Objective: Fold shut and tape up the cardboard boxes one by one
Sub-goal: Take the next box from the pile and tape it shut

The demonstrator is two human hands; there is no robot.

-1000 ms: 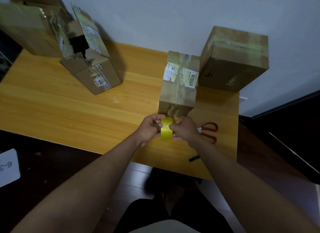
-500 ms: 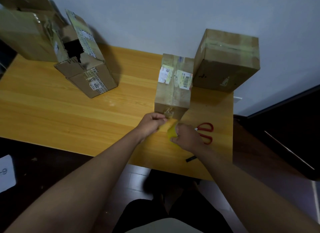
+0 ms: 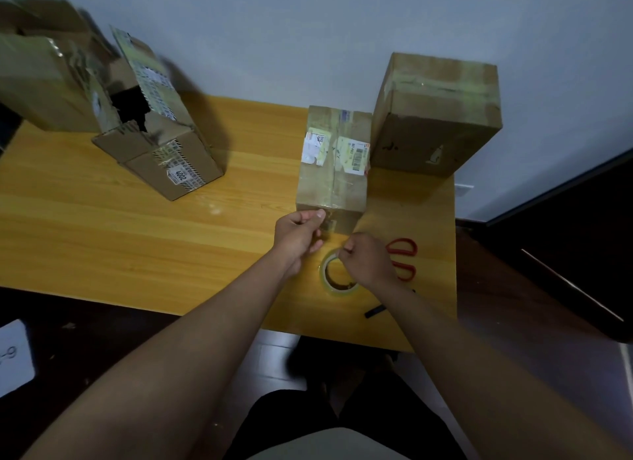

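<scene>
A closed cardboard box with white labels stands mid-table, a seam running down its top. My left hand is at its near face with fingers curled, thumb at the top edge, pinching what looks like the clear tape's free end. The yellowish tape roll lies flat on the table just in front of the box. My right hand grips the roll's far rim with its fingertips. A taped-up box stands behind on the right. An open box with raised flaps lies at the left.
Red-handled scissors lie right of my right hand, partly hidden by it. A small black object lies near the wooden table's front edge. Another cardboard box stands far left, and a white sheet lies on the dark floor.
The roll, held upright between both hands earlier, has come down flat on the table under my right hand. My left hand has moved up to the box's near face.
</scene>
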